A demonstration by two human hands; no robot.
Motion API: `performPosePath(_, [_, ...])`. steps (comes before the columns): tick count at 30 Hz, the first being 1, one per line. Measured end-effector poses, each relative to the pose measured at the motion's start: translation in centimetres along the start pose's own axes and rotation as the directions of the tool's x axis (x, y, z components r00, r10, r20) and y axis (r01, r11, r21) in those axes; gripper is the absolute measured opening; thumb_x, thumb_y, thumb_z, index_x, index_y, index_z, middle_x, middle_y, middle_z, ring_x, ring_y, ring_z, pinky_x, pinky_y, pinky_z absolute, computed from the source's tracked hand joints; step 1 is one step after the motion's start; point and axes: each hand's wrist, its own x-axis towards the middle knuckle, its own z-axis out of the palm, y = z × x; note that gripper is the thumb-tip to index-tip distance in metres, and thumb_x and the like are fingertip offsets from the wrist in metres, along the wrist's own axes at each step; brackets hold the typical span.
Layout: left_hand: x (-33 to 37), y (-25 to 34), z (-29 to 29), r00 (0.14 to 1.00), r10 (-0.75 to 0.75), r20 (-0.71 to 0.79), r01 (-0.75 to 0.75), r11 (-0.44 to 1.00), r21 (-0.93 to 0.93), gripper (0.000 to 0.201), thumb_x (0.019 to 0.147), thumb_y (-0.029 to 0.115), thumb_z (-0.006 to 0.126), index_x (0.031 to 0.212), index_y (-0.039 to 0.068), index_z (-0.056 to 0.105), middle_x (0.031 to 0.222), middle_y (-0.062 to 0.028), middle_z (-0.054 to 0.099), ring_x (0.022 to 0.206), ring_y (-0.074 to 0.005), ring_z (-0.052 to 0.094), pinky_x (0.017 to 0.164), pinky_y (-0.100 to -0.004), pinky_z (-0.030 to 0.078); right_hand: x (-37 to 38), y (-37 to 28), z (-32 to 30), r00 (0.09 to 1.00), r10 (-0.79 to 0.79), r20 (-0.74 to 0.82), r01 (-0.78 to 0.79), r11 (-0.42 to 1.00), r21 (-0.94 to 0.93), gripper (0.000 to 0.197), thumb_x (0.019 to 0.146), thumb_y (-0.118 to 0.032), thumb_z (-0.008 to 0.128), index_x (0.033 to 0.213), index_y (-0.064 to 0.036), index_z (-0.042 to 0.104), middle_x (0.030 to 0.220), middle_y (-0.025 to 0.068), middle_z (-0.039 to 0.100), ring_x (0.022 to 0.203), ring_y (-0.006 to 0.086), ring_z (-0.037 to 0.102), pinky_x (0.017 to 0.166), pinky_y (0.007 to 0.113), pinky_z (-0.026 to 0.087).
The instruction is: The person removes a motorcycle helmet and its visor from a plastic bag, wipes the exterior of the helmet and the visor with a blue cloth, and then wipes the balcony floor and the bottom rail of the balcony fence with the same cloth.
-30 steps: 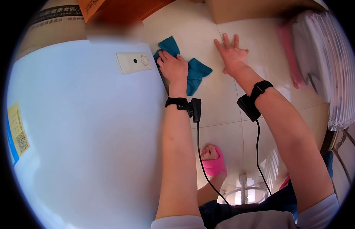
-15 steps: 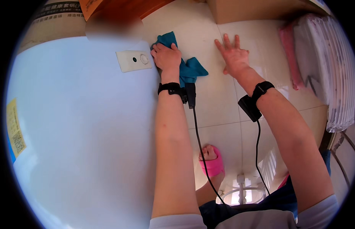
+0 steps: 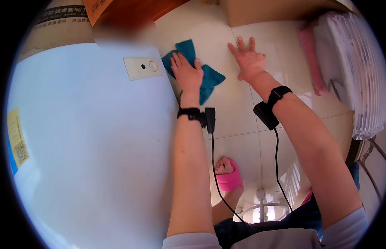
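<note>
A teal cloth (image 3: 208,79) lies crumpled on the floor beside the white appliance's edge. My left hand (image 3: 188,75) rests on it, palm down, with the fingers stretched over the fabric and the thumb apart. Part of the cloth is hidden under that hand. To the right, my right hand (image 3: 249,62) has its fingers spread and nothing in it, over the pale tiles; whether it touches them I cannot tell. Each wrist wears a black strap with a small black device (image 3: 266,115) and a cable.
The white appliance (image 3: 93,137), with a small control panel (image 3: 143,68), fills the left side. Cardboard boxes (image 3: 276,11) stand at the far side, near an orange box (image 3: 118,16). Plastic-wrapped goods (image 3: 350,70) are at the right. A foot in a pink slipper (image 3: 230,181) is below.
My left hand has shifted slightly right and nearer me, its fingers now straighter. The cloth beneath it has changed shape. My right hand stays spread, a little further left in view.
</note>
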Motion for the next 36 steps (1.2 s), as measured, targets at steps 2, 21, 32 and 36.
performPosePath(2, [-2.0, 1.0, 0.1, 1.000, 0.003, 0.023, -0.002, 0.998, -0.055, 0.066, 0.088, 0.035, 0.049, 0.136, -0.006, 0.030, 0.146, -0.0211, 0.021, 0.136, -0.0354, 0.017, 0.111, -0.0452, 0.014, 0.1, 0.4, 0.1, 1.000, -0.001, -0.021, 0.001, 1.000, 0.003, 0.105, 0.058, -0.022, 0.082, 0.143, -0.0291, 0.019, 0.150, 0.0011, 0.013, 0.137, 0.0355, 0.013, 0.091, 0.057, 0.044])
performPosePath(21, [-28.2, 21.6, 3.6, 0.763, 0.646, 0.032, -0.542, 0.666, -0.513, 0.046, 0.074, 0.008, 0.059, 0.118, -0.001, 0.050, 0.134, -0.0168, 0.042, 0.128, -0.0343, 0.035, 0.106, -0.0474, 0.026, -22.4, 18.0, 18.2, 0.891, 0.267, -0.367, -0.080, 0.888, 0.452, 0.076, 0.069, -0.013, 0.072, 0.136, -0.0127, 0.034, 0.143, 0.0195, 0.028, 0.133, 0.0387, 0.024, 0.104, 0.053, 0.028])
performPosePath(32, [-27.8, 4.0, 1.2, 0.926, -0.238, -0.295, 0.222, 0.971, -0.088, 0.043, 0.089, 0.027, 0.049, 0.122, 0.001, 0.050, 0.137, -0.0226, 0.037, 0.126, -0.0382, 0.033, 0.104, -0.0504, 0.025, -29.4, 19.2, 20.3, 0.846, 0.533, -0.030, -0.495, 0.804, 0.331, 0.105, 0.059, -0.031, 0.082, 0.143, -0.0190, 0.020, 0.149, 0.0178, 0.013, 0.137, 0.0381, 0.014, 0.096, 0.068, 0.027])
performPosePath(36, [-31.1, 11.0, 3.5, 0.989, 0.112, -0.098, -0.116, 0.993, -0.036, 0.064, 0.086, 0.038, 0.054, 0.135, 0.002, 0.037, 0.145, -0.0231, 0.023, 0.135, -0.0413, 0.018, 0.106, -0.0554, 0.017, -31.3, 20.8, 22.1, 0.891, 0.441, -0.112, -0.373, 0.849, 0.374, 0.106, 0.057, -0.024, 0.083, 0.143, -0.0207, 0.020, 0.149, 0.0169, 0.013, 0.137, 0.0387, 0.014, 0.094, 0.064, 0.035])
